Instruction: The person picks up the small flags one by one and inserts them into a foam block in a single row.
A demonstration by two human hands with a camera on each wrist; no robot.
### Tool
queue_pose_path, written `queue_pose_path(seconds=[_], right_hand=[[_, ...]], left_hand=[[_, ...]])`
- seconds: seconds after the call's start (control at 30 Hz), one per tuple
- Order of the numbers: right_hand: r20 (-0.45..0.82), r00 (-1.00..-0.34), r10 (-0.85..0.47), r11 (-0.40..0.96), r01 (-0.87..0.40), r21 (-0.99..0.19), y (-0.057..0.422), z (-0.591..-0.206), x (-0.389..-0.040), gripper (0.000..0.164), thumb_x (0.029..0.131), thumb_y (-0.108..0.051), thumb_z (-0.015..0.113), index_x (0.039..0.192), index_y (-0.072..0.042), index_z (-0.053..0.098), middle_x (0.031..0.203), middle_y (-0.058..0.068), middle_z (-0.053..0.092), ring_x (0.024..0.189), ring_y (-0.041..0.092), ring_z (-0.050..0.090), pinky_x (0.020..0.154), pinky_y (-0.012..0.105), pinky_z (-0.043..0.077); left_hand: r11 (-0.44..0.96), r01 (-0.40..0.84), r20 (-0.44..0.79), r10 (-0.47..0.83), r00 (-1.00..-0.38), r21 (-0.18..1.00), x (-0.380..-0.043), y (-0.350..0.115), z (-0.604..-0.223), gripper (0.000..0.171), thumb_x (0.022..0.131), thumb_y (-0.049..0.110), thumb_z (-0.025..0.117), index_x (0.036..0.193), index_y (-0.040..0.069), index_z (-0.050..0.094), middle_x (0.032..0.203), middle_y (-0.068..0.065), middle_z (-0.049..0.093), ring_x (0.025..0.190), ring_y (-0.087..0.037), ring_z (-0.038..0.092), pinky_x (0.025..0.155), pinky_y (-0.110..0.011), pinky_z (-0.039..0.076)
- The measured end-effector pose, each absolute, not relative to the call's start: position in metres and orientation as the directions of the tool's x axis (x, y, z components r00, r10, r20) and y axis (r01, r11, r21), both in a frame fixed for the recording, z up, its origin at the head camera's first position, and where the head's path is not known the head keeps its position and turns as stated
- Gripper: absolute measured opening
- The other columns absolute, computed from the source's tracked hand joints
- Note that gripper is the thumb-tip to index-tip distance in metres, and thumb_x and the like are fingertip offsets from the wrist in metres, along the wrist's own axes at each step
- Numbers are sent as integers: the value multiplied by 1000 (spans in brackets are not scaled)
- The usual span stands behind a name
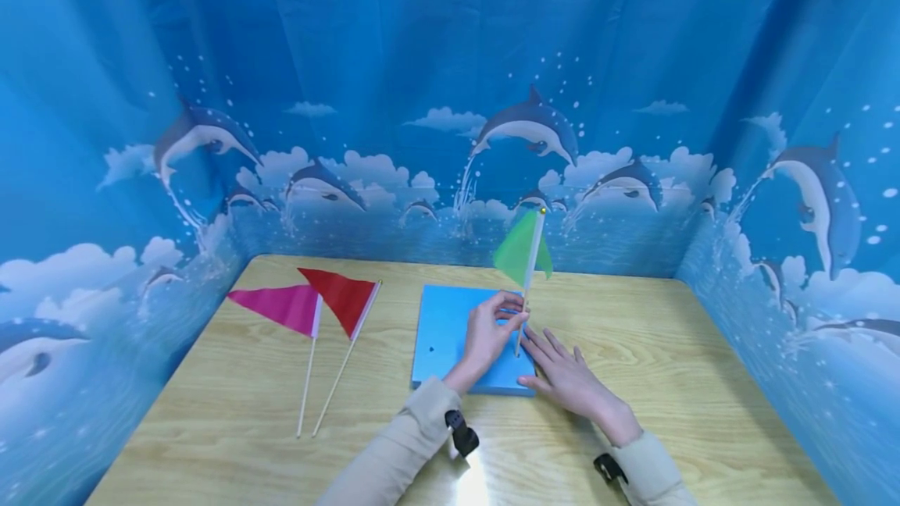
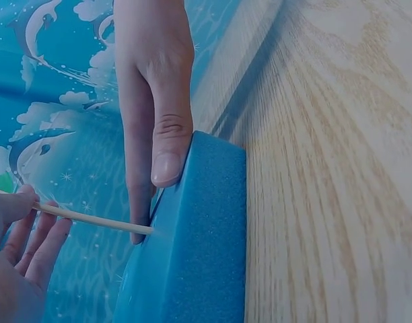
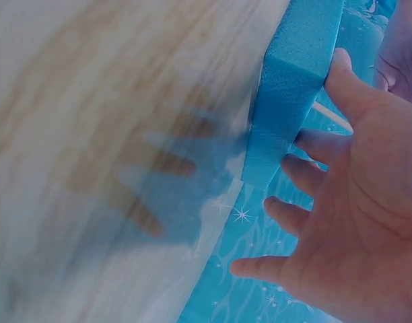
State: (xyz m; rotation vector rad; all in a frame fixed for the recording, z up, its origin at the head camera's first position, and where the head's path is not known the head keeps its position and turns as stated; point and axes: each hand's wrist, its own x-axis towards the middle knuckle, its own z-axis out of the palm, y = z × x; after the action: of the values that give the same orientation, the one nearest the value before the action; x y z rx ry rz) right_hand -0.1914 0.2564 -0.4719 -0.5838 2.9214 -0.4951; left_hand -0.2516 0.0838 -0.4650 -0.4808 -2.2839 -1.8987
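My left hand [image 1: 488, 334] pinches the thin wooden stick [image 2: 98, 219] of a green pennant flag [image 1: 516, 247] between thumb and fingers. The flag stands nearly upright, leaning slightly right, and its lower tip meets the top of a blue foam block [image 1: 450, 315] near the right front corner. On the block's right edge rests my right hand [image 1: 571, 383], its fingers spread and straight. Seen from the right wrist, the thumb [image 3: 342, 67] and index finger touch the foam's edge while the other fingers extend past it.
Left of the block, a magenta pennant flag [image 1: 284, 308] and a red pennant flag [image 1: 341, 297] lie side by side on the wooden table [image 1: 211, 412]. A small dark hole [image 1: 431, 349] shows in the block's left front. A dolphin-print curtain [image 1: 394, 100] encloses the table's back and sides.
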Motion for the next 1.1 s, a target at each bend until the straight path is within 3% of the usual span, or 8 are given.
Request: queue_pose_path(seconds=[0.27,0.63,0.97,1.1], right_hand=[[-47,-919,-391,873,-354,-337,257,-472,-190,73,102,-48,56,158,-7,34,165,14,26,151,47,18,110,82,14],[-51,-920,-389,871,-349,-346,257,-473,-192,73,102,-48,56,158,-7,34,165,15,26,151,47,17,110,82,14],[-36,-917,-398,866,-363,-344,257,-475,-193,72,102,-47,57,158,-8,34,165,15,27,150,47,19,109,83,15],[-44,-917,-396,867,-358,-347,257,-474,-192,72,102,-47,57,158,-9,33,166,14,25,151,47,18,110,82,14]], left_hand=[[190,309,281,161,-946,932,-250,84,-463,20,94,18,74,113,12,73,106,-4,76,94,-14,73,78,-19,59],[210,298,264,177,-948,931,-249,84,-463,27,95,17,74,118,5,71,108,-4,75,96,-16,73,79,-20,59],[152,317,291,173,-941,936,-255,69,-459,22,95,18,73,116,11,71,108,-2,75,99,-15,72,91,-32,59],[138,315,292,160,-943,939,-261,50,-457,23,97,20,71,118,11,70,110,-3,74,101,-17,71,89,-29,59]])
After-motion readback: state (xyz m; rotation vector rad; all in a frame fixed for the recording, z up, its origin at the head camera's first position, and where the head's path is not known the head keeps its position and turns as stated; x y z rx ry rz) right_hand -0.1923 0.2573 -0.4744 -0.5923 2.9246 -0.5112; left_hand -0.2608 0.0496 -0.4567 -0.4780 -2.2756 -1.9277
